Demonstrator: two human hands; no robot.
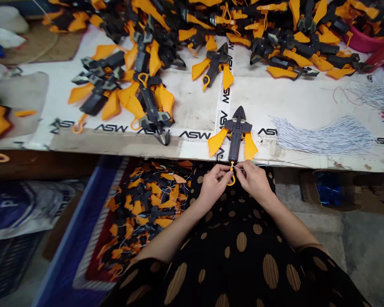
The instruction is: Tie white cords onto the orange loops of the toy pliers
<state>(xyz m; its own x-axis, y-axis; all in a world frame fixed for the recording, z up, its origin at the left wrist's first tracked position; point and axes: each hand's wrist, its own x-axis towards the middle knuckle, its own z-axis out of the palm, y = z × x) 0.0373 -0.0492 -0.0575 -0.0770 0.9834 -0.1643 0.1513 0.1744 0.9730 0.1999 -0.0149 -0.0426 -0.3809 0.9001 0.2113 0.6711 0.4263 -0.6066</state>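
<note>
A black toy with orange wings [234, 135] lies at the table's front edge, its pointed tip away from me. An orange pull ring [232, 181] hangs from its near end, over the edge. My left hand [213, 182] is closed in a pinch at the stem of this ring. Close beside it, my right hand [254, 179] pinches a thin white wire by the same stem, and part of the strand trails off to the right. The fingertips almost meet and hide part of the ring and wire.
A bundle of white wires [323, 134] lies on the table to the right, with more wires [376, 91] behind. Similar toys [97, 85] are heaped at the left and back. Below, a red basket [94, 251] holds several toys with white strands, beside a blue crate [72, 230].
</note>
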